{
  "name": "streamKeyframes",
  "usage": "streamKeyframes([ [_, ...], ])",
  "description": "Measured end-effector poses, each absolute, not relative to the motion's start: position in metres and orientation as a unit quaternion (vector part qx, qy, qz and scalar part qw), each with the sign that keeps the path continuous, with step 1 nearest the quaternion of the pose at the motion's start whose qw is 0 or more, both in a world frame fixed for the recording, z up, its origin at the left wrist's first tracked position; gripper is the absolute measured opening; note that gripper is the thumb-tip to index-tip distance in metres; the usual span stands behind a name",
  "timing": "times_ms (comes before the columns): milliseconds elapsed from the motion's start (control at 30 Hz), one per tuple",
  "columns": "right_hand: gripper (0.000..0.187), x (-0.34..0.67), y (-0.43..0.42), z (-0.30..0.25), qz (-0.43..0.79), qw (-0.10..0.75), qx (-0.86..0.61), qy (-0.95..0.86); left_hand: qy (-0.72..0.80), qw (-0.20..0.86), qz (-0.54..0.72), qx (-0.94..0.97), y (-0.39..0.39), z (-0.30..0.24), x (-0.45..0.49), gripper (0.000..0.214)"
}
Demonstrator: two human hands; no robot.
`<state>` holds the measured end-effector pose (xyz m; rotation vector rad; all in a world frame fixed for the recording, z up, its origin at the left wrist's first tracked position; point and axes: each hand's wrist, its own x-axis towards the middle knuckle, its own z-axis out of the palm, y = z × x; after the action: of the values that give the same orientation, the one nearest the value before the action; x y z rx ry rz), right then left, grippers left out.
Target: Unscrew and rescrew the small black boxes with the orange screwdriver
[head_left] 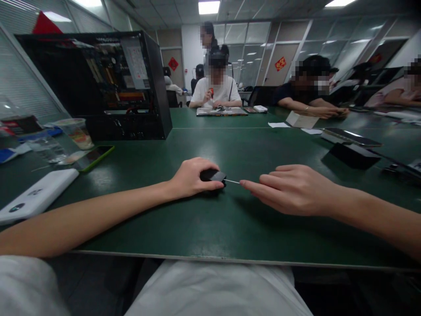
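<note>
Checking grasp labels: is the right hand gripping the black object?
No, the left hand grips the black object, while the right hand pinches a thin, pale item.

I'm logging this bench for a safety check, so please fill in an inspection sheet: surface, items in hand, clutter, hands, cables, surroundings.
Surface: green table, a pale seam crossing its far part.
Items in hand: small dark object; thin pale rod reaching its right end.
Clutter: white device, green-edged phone and plastic cup at left; open computer case behind them; black box at right.
Hands: left hand grips the dark object; right hand appears to pinch the rod.
Cables: wiring seems to show inside the case; too dim to trace.
Surroundings: person in white seated opposite; others nearby.
</note>
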<state>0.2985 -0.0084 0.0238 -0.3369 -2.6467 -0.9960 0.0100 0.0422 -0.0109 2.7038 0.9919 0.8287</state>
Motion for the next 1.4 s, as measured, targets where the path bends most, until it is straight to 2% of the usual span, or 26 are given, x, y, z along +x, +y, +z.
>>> streamKeyframes([
  [167, 0.040, 0.291, -0.004, -0.010, -0.194, 0.120, -0.223, -0.948, 0.331, 0.087, 0.298, 0.891, 0.043, -0.011, 0.012, 0.044],
  [267, 0.042, 0.288, 0.000, -0.016, -0.126, 0.111, -0.248, -0.954, 0.330, 0.090, 0.305, 0.889, 0.043, -0.011, 0.012, 0.044],
  [633, 0.033, 0.319, 0.013, 0.002, -0.197, 0.158, -0.208, -0.945, 0.319, 0.094, 0.302, 0.894, 0.042, -0.010, 0.012, 0.042],
  [900, 0.034, 0.293, 0.002, -0.012, -0.160, 0.176, -0.256, -0.937, 0.294, 0.106, 0.309, 0.898, 0.040, -0.009, 0.012, 0.041],
  [1133, 0.034, 0.287, 0.005, -0.020, -0.102, 0.168, -0.276, -0.941, 0.286, 0.169, 0.337, 0.881, 0.041, -0.008, 0.011, 0.043],
  [1267, 0.033, 0.299, 0.010, -0.012, -0.131, 0.182, -0.255, -0.941, 0.279, 0.227, 0.299, 0.884, 0.051, -0.002, -0.009, 0.066],
  [1400, 0.034, 0.308, 0.014, -0.008, -0.141, 0.196, -0.251, -0.938, 0.340, 0.314, 0.220, 0.859, 0.056, 0.007, -0.039, 0.051],
])
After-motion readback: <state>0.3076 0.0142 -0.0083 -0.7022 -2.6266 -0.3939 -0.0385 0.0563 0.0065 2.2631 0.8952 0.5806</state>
